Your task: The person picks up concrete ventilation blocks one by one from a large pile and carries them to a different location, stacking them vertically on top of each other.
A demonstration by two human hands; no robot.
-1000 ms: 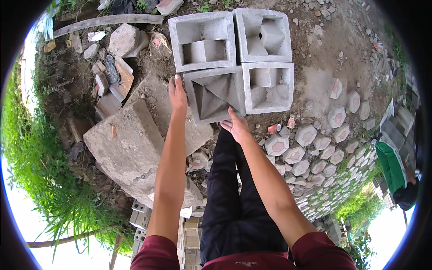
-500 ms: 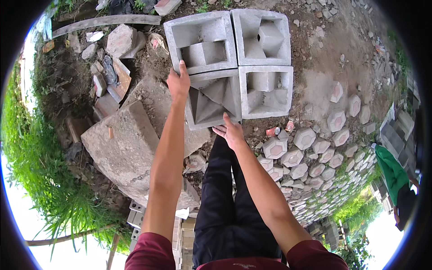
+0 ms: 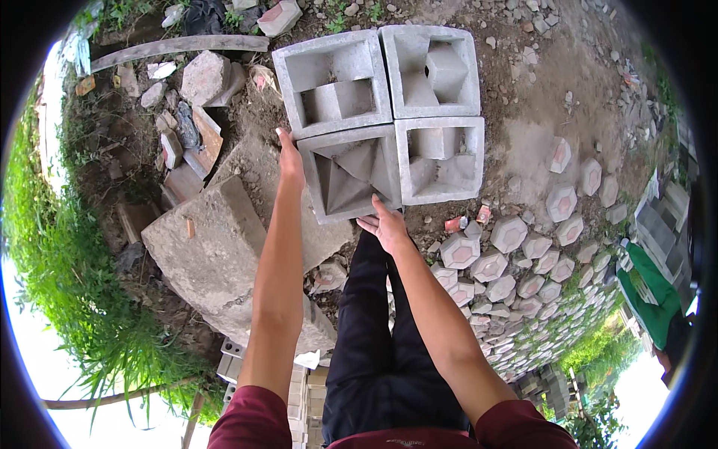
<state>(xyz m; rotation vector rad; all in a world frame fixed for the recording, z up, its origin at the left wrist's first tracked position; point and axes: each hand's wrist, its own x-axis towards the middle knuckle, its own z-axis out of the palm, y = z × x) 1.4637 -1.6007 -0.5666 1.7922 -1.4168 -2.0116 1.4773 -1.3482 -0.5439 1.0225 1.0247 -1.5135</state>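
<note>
- While both forearms reach fwd, L hand (image 3: 290,163) lies along outer L wall of near-L block (image 3: 353,176); fingers straight, close together, nothing clasped. Actual contact: can't tell.
- R hand (image 3: 389,226) at same block's near edge: thumb extended over rim, fingers parted from it & slightly spread, tips by outer face below. Whether it grips or bears any wt, can't tell.
- Near-L block: one of 4 in tight 2x2 group, the corner just above wearer's legs; slightly askew vs. near-R block (image 3: 440,159). Grey conc., squarish, thick rim, sloping triangular facets inside meeting in ridges. Interior darker than the others.
- Far-L block (image 3: 338,97): pale grey, matte, angular wedge form inside. Far-R block (image 3: 447,71): faceted hump + sm. dark gap. Near-R block: hump & sloping surfaces within.
- Group's on brown dirt (image 3: 516,138), gritty, pebbles scattered.
- L of group: big slab (image 3: 202,247), rough, pitted, w/ sm. reddish chip (image 3: 190,227) on top.
- R side: hex pavers (image 3: 460,251), grey rims, pinkish centers, loosely strewn, packed closer toward lower R.
- Far R: person in green (image 3: 649,288), partly cut off; activity unclear.
</note>
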